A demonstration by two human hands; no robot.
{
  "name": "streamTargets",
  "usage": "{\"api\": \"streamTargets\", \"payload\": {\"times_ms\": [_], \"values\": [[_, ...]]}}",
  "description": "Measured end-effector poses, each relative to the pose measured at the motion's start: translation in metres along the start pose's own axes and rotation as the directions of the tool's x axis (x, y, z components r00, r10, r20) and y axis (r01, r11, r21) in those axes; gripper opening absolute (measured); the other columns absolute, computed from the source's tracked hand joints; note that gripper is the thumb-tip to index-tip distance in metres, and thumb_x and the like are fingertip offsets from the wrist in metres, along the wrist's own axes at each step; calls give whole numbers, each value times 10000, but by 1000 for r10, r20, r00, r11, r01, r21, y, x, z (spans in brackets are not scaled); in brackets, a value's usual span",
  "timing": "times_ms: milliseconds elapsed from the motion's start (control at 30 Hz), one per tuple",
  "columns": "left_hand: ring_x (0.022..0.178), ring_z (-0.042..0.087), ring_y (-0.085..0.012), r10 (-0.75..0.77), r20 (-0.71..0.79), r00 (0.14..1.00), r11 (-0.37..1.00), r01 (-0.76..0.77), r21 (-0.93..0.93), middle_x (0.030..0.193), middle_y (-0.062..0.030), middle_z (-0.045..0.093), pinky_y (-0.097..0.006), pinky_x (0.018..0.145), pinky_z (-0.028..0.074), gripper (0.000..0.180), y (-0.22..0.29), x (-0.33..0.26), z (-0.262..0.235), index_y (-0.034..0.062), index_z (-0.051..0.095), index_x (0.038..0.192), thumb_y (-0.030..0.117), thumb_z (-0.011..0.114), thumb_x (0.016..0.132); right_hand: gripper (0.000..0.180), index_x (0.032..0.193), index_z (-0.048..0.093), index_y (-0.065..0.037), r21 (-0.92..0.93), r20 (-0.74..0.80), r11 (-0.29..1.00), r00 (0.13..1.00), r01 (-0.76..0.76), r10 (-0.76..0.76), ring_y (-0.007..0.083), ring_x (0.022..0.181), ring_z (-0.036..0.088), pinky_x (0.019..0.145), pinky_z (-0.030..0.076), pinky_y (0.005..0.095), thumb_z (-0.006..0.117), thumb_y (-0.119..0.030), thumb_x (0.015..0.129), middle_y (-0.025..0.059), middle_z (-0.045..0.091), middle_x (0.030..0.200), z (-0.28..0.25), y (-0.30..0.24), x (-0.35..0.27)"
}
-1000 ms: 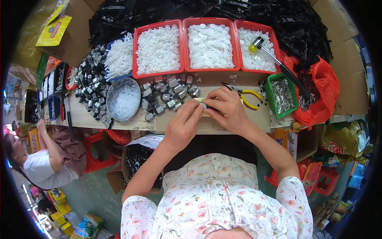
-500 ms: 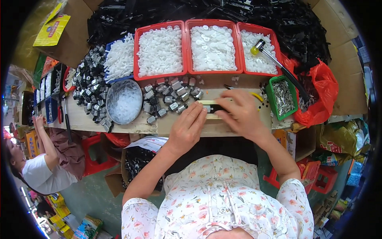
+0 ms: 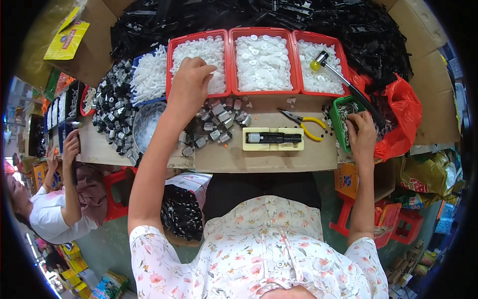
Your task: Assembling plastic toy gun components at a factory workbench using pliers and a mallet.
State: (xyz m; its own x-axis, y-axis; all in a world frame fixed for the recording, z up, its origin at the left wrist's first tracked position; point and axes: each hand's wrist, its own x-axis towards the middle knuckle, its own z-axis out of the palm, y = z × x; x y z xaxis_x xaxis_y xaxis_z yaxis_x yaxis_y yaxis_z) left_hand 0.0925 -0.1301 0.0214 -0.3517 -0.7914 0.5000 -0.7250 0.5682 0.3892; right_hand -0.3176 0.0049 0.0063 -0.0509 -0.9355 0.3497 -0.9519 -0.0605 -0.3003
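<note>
Left hand [image 3: 191,82] reaches into the left red tray [image 3: 172,70], fingers curled down into the white parts [image 3: 211,50]; can't tell if it grips one. Right hand [image 3: 362,132] sits at the green bin [image 3: 334,117], fingers bent into the small metal parts; grip not visible either.

Jig [image 3: 273,139]: cream block on the cardboard bench [image 3: 259,159], between the two hands and touching neither, nearer the body than the trays. Long axis runs left-right. A black part [image 3: 276,138] lies in its slot along the same axis, grey metal end pointing left.

Counts:
- red trays of white parts: 3 in a row, left, middle [image 3: 264,60], right [image 3: 318,65]
- green bin: 1
- jig: 1
- pliers [image 3: 303,120]: 1, yellow handles, just right of the jig, jaws pointing up-left
- mallet [image 3: 343,84]: 1, yellow head on the right tray, handle running down-right over the bin
- small motors [image 3: 219,122]: loose pile left of the jig, too many to count; a bigger heap [image 3: 112,112] further left
- metal bowl [image 3: 147,127]: 1, under the left forearm

Another person [image 3: 55,209] sits at lower left, apart from the bench.
</note>
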Motion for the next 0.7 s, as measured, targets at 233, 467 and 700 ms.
{"api": "streamTargets", "payload": {"times_ms": [233, 467, 700], "values": [[948, 579, -314, 15, 265, 964, 990, -52, 132, 913, -122, 634, -405, 824, 497, 74, -10, 17, 2, -16, 693, 873, 11, 709, 806, 102, 963, 651, 40, 61, 18, 998, 999, -28, 27, 308, 807, 636, 718, 490, 378, 667, -24, 886, 147, 601, 885, 3, 11, 3], [955, 579, -310, 9, 252, 968, 989, -45, 140, 915, -123, 633, -402, 830, 494, 81, -11, 14, 4, -19, 688, 879, 19, 708, 810, 90, 944, 639, 44, -8, 3, 999, 999, 32, -32, 361, 804, 637, 706, 491, 414, 658, -18, 882, 169, 605, 894, 1, 8, 6], [815, 649, -268, -55, 30, 998, 998, 56, -16, 877, -135, 681, -357, 744, 514, 87, -7, 11, -8, -22, 695, 913, 51, 685, 866, 61, 902, 653, 36, -48, 42, 999, 999, 23, -21, 373, 816, 642, 709, 496, 428, 665, -9, 862, 169, 621, 870, 0, 5, 12]]}}
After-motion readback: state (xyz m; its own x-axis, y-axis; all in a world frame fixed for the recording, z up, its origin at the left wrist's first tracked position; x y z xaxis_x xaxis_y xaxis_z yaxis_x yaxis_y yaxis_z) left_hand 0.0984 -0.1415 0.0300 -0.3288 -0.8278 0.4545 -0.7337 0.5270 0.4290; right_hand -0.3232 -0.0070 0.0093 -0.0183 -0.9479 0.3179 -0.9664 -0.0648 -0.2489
